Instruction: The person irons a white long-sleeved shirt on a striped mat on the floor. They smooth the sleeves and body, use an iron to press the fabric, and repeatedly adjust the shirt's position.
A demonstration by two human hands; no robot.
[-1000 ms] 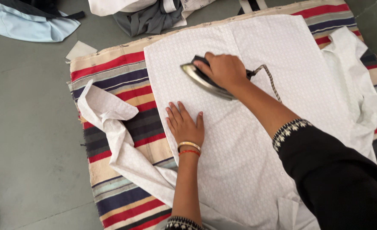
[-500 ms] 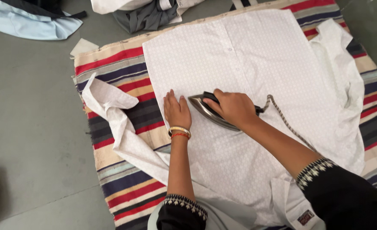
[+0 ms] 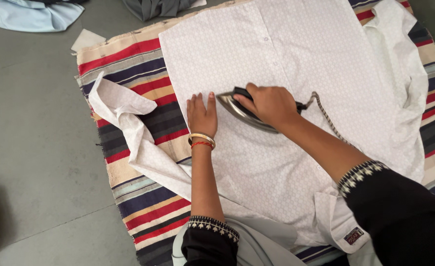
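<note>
One iron [image 3: 242, 109], one shirt [image 3: 296, 64], two hands

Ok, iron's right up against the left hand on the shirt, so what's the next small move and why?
Probably slide the left hand back toward the shirt's near edge. The iron's tip points at its fingers, almost touching, and the right hand grips the handle. That would clear the path while the palm can go on flattening the cloth.

Soft, even daylight — faint shadows, sharp focus, no glare.
</note>
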